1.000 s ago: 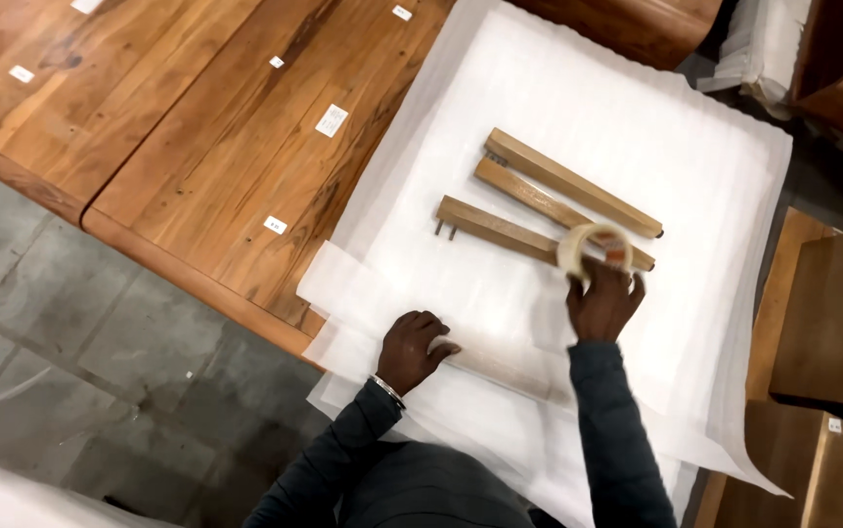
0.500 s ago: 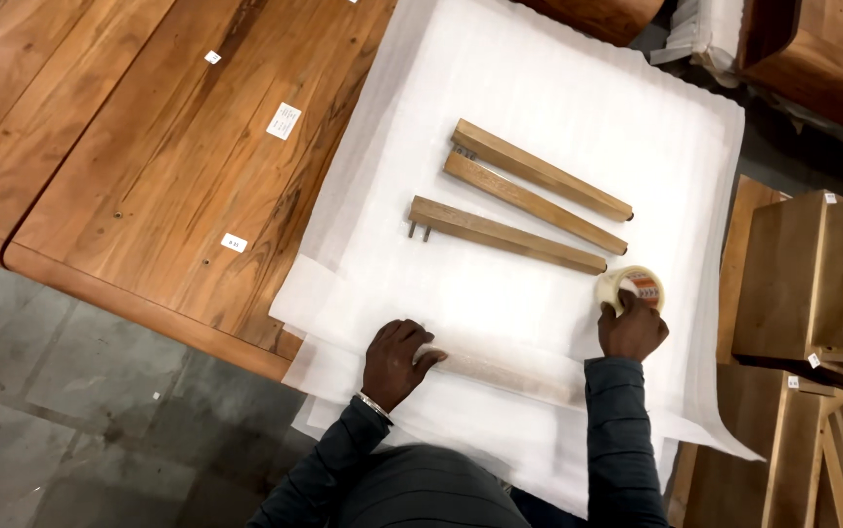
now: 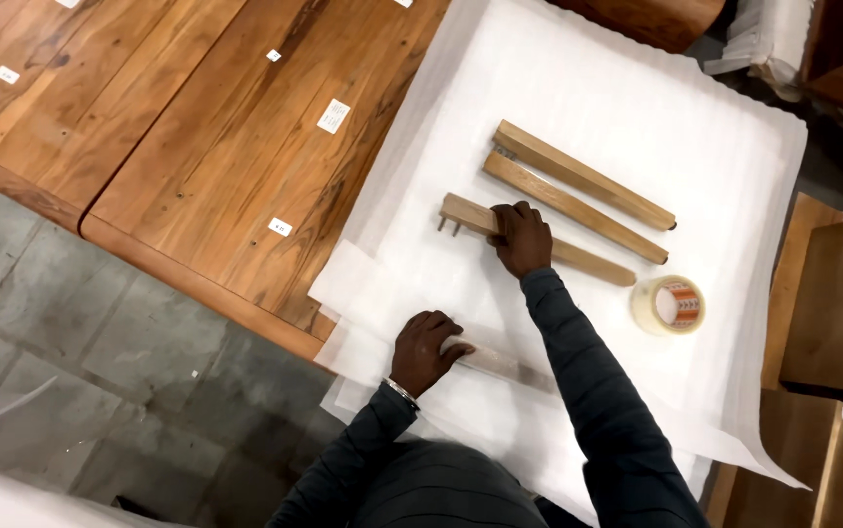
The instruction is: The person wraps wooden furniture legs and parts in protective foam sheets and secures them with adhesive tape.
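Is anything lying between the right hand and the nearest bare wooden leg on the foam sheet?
No. The right hand already rests on the nearest wooden leg. The tape roll sits off to the side, and the left hand presses a foam-wrapped piece nearer the body.

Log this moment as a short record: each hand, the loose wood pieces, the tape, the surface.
left hand: pressing on a wrapped piece near the sheet's front edge
right hand: resting on the nearest wooden bar, fingers over it
other bars: two, side by side, bare, beyond the hand
tape roll: lying flat, right of the bars, untouched
surface: white foam sheet spread over a wooden tabletop
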